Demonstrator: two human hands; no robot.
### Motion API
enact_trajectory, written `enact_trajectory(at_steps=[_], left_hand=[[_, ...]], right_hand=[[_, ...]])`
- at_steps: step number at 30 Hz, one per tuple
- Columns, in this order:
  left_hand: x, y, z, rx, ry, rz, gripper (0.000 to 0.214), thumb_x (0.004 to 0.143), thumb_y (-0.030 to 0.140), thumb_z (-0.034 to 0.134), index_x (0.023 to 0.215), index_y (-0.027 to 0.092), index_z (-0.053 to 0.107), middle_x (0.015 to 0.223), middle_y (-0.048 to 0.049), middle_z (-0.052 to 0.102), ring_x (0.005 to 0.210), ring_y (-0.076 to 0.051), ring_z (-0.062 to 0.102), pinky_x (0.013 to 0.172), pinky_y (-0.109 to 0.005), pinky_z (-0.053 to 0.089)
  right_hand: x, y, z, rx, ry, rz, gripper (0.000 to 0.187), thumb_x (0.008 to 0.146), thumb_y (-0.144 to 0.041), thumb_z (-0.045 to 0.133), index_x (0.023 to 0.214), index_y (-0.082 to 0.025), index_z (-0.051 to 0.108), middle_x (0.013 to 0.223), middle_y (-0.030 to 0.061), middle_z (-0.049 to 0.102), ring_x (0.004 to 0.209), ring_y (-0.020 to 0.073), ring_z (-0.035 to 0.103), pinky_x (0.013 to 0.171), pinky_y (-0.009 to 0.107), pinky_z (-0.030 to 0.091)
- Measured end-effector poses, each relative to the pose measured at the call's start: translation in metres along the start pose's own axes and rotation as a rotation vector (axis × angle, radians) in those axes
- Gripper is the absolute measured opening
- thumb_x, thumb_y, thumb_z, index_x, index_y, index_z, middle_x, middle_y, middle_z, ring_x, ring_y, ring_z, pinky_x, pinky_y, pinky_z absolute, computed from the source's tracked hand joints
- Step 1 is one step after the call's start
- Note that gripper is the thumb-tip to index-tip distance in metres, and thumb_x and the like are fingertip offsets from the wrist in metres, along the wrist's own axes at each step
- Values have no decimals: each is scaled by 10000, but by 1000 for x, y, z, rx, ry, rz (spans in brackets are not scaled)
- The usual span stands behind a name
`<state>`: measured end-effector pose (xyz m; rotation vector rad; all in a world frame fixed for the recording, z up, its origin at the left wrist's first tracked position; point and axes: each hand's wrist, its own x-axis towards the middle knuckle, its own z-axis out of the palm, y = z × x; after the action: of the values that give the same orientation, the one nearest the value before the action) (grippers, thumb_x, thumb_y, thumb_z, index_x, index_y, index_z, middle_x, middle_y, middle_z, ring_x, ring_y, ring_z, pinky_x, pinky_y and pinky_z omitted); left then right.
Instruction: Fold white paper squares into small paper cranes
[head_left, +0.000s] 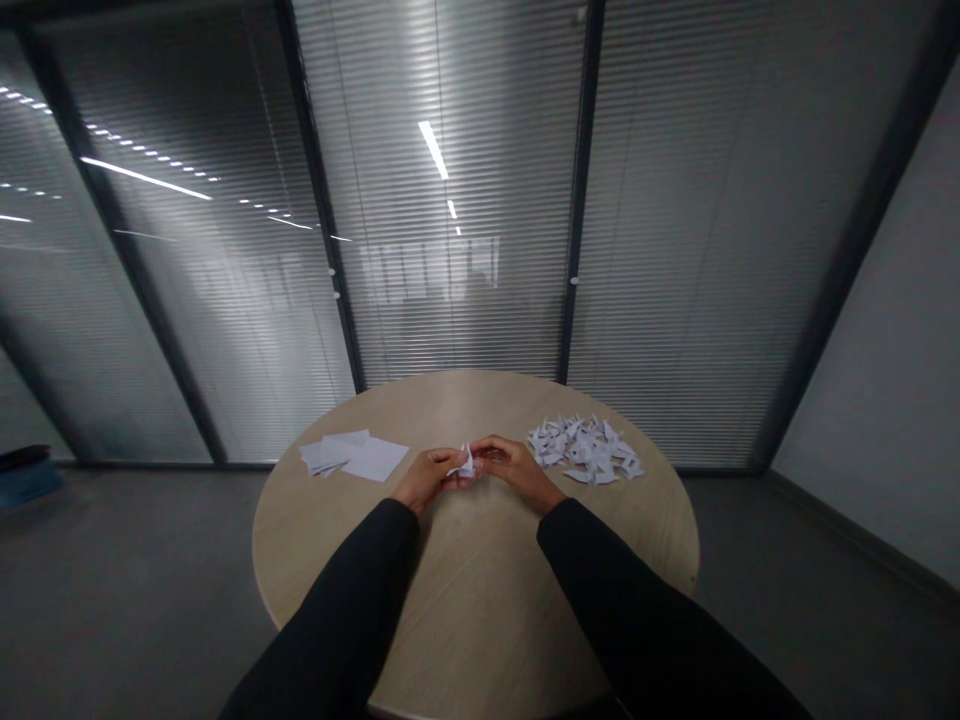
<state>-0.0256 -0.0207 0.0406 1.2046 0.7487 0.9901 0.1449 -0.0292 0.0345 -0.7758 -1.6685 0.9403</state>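
Over the middle of the round table, a small folded white paper piece [466, 464] with a pointed tip is pinched in my left hand [429, 479]. My right hand [513, 468] comes in from the other side, its thumb and fingers closed at the paper's right edge. Fingers cover part of the folds. Left of my hands lie flat white paper sheets [375, 459], some overlapping. Beyond my right hand spreads a heap of folded paper figures [589, 447] with pointed ends, like small origami cranes.
The round wooden table [480, 590] has a curved edge all around. Behind it stands a glass partition with blinds [465, 330] in dark frames. A white wall [885, 350] rises at the right. On the floor at far left sits a blue and black object [28, 478].
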Motion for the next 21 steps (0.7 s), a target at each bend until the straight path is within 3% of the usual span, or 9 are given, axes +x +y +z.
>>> enact_trajectory(at_steps=[11,21], left_hand=[[0,-1,1,75,14,22,352,525,395,783,689,99,686,664,-63,660,592,-132,600,608,-242,486],[9,-10,-4,218,16,18,403,496,438,779,698,104,675,655,-46,650,571,-123,584,552,-225,464]], right_hand=[[2,3,0,-75,33,-50,280,682,-298,666,921,-172,593,867,34,611,847,172,573,814,326,432],[2,4,3,-313,97,-199,178,704,-157,576,881,-180,579,872,23,583,843,156,554,798,307,436]])
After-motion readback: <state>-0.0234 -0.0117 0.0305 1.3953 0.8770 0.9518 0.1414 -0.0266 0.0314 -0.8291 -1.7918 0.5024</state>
